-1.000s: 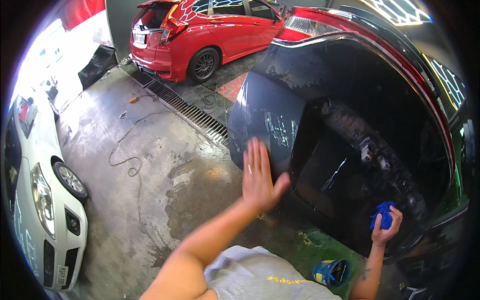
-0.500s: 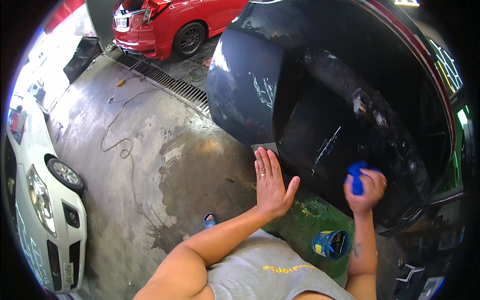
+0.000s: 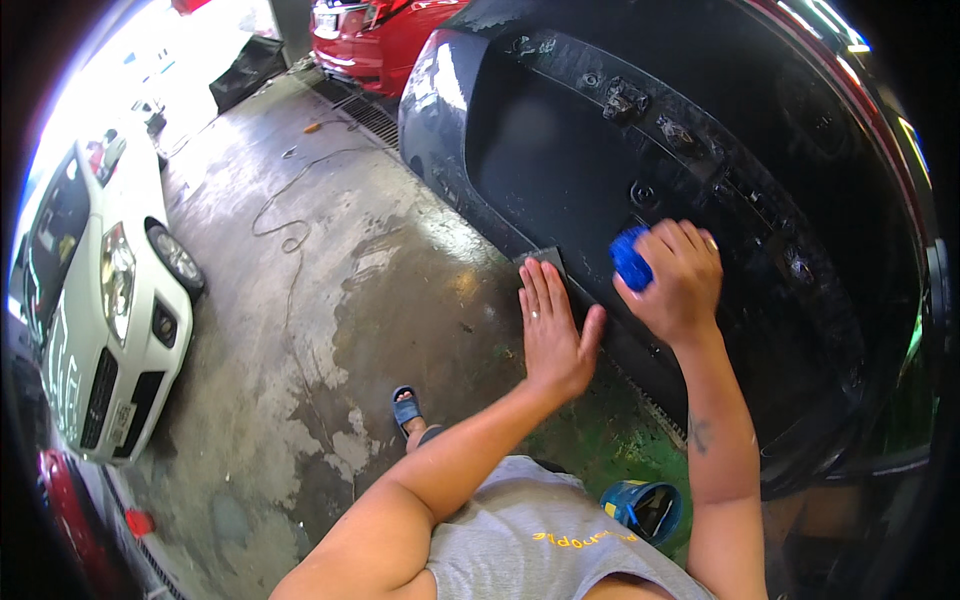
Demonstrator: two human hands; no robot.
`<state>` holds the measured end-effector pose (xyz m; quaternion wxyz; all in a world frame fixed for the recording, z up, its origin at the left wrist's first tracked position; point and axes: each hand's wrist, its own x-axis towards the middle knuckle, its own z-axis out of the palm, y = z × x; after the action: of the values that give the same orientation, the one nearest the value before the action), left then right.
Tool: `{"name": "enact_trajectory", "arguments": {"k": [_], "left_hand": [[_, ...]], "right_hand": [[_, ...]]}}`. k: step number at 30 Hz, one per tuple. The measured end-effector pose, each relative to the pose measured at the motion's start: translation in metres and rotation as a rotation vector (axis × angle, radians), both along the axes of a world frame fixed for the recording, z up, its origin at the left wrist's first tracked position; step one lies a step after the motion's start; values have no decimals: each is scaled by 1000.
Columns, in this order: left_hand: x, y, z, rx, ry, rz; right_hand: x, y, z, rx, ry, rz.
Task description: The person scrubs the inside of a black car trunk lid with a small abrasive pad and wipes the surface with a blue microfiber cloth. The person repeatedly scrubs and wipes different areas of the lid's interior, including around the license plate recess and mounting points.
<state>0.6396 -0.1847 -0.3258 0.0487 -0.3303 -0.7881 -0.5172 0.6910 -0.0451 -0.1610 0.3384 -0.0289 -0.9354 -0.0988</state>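
Observation:
My left hand (image 3: pixel 557 330) lies flat with its fingers stretched out on a small dark grey sheet, apparently sandpaper (image 3: pixel 543 262). That sheet rests at the lower edge of a black car tailgate (image 3: pixel 560 150), whose surface looks wet. Close by on the right, my right hand (image 3: pixel 682 278) is closed around a crumpled blue cloth (image 3: pixel 631 258) above the middle of the panel. Part of the cloth is hidden behind the fingers. A recessed strip with holes and rough patches runs across the tailgate.
A blue bucket (image 3: pixel 645 508) with things inside stands on the floor by my body. To the left is a white car (image 3: pixel 125 310); a red car (image 3: pixel 385 45) stands at the back. A thin cord (image 3: pixel 290 240) trails over the wet concrete floor near a drain grate (image 3: pixel 370 120).
My right hand has moved left and up over the panel with the blue cloth. My left hand and the sheet stay at the panel's edge. The view has shifted, showing more of the tailgate's recessed strip.

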Motion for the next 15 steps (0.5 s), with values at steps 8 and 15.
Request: {"name": "enact_trajectory", "arguments": {"k": [8, 15], "left_hand": [[-185, -2, 32, 125, -269, 282], [-4, 2, -3, -105, -38, 94]], "right_hand": [[166, 12, -24, -41, 90, -6], [219, 11, -34, -72, 119, -147]]}}
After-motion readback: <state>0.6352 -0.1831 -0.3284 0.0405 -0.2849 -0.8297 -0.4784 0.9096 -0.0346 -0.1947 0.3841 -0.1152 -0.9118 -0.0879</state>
